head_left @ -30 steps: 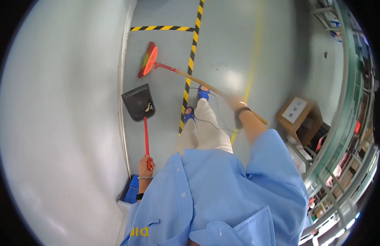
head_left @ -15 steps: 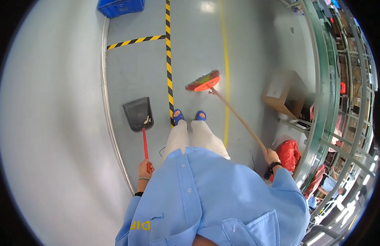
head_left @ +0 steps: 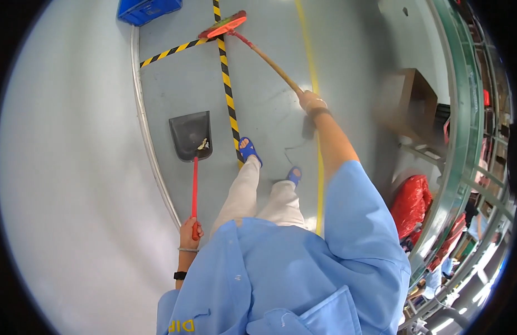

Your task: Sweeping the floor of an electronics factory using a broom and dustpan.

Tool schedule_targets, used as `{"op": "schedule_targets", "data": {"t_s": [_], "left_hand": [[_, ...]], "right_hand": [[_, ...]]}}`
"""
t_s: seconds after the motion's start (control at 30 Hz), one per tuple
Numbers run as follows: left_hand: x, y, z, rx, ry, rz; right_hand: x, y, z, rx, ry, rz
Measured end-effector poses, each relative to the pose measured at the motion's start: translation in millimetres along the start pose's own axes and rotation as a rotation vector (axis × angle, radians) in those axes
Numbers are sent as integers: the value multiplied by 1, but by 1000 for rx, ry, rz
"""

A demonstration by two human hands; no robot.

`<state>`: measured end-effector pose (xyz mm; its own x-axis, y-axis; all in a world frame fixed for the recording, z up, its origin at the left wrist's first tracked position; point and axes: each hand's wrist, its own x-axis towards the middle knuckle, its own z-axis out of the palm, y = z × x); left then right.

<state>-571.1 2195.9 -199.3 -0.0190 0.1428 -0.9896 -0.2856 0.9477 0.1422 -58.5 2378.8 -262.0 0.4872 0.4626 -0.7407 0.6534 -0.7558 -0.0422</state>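
My left hand [head_left: 190, 229] is closed round the end of a red handle that belongs to a dark grey dustpan [head_left: 183, 134]. Some pale scraps [head_left: 203, 144] lie in the pan near the handle. With my arm stretched forward, my right hand [head_left: 311, 101] grips the wooden stick of a broom [head_left: 275, 66]. The broom's orange head [head_left: 227, 25] with red and green bristles is far ahead, over the corner where the black-and-yellow floor tapes meet.
A white wall [head_left: 74, 167] runs along the left, with a blue crate [head_left: 149, 10] at its far end. To the right stand a cardboard box [head_left: 406, 106], a red plastic bag [head_left: 412, 206] and a green-framed rack [head_left: 456, 128]. A yellow line [head_left: 307, 44] crosses the grey floor.
My right arm has reached forward, and the broom head has swung away and to the left. My feet have stepped apart. The dustpan stays in my left hand.
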Motion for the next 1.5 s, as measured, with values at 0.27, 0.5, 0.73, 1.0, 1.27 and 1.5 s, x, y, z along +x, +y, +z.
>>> {"op": "schedule_targets", "data": {"t_s": [0.27, 0.5, 0.73, 1.0, 1.27, 1.5], "left_hand": [[-11, -55, -15, -9, 47, 36], [11, -103, 11, -40, 41, -4], [-28, -157, 21, -135, 47, 84], [-58, -251, 4, -125, 37, 80], [-26, -314, -53, -125, 11, 93], [31, -274, -125, -64, -67, 103]], "right_hand": [[-104, 245, 81, -58, -144, 73], [-312, 521, 129, -146, -113, 350], [-409, 530, 52, -113, 39, 373], [-228, 405, 78, -30, -36, -135], [-132, 227, 159, -187, -56, -197], [-218, 369, 223, -179, 2, 65]]}}
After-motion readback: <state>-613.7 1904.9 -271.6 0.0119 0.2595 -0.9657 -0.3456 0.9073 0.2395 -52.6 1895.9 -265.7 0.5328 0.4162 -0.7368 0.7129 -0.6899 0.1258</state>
